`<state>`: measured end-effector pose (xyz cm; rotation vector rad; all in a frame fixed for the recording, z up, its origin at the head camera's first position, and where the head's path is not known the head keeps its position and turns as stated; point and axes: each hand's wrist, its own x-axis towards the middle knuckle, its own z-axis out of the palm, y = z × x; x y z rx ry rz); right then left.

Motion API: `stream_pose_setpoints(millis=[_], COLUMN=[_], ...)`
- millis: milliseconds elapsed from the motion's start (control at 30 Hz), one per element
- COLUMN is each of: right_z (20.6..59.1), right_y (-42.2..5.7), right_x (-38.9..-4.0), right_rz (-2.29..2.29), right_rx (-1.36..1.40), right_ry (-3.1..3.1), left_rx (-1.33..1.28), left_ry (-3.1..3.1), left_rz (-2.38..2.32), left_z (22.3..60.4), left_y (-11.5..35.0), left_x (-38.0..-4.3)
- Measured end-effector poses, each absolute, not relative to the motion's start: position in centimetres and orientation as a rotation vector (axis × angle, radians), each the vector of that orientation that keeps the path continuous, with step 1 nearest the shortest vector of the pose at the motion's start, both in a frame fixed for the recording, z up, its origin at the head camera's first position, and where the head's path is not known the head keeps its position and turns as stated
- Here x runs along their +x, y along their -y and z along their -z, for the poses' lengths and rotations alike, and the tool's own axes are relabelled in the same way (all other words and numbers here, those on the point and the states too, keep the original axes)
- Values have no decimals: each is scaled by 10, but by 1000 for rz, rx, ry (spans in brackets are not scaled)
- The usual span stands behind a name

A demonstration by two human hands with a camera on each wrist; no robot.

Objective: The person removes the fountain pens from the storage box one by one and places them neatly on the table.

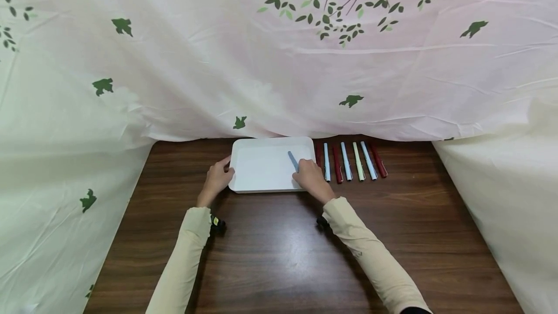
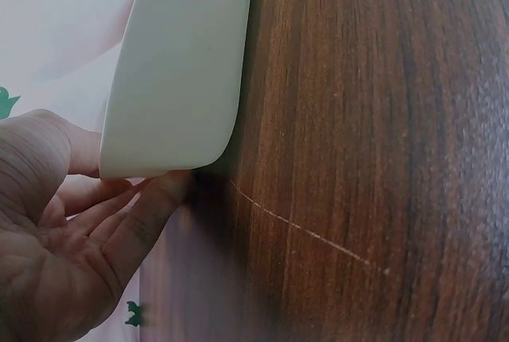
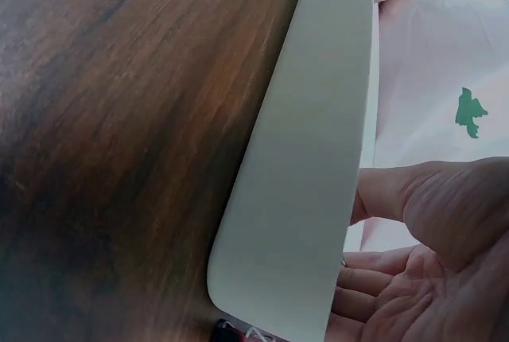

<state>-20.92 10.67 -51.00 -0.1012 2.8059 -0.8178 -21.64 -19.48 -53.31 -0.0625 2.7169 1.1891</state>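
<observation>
A shallow white tray (image 1: pixel 261 164) stands against the curtain at the back of the table. At its left end my left hand (image 1: pixel 216 178) grips the rim; in the left wrist view the thumb goes over the edge and the fingers (image 2: pixel 139 235) lie along the outside. My right hand (image 1: pixel 311 178) is over the tray's right part and holds a blue pen (image 1: pixel 292 159), whose far end sticks out past the fingers. From the right wrist, the tray's side wall (image 3: pixel 294 175) hides the fingertips and the pen.
Right of the tray lies a row of several clipped pens: dark red (image 1: pixel 337 164), light blue (image 1: pixel 346 161), pale green (image 1: pixel 359 161). A patterned curtain (image 1: pixel 283 86) hangs along the back edge of the dark wooden table (image 1: pixel 261 256) and down both sides.
</observation>
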Motion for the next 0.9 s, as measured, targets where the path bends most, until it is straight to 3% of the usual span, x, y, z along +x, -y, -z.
stream_pose_setpoints(millis=[900], right_z=[509], right_y=[-109], right_x=[-204], right_rz=[636], right_rx=[-336], right_ry=[-2949], left_rx=[-77], left_ry=[-2712], left_rz=[-1181], left_z=[534], left_y=[195], left_x=[-217])
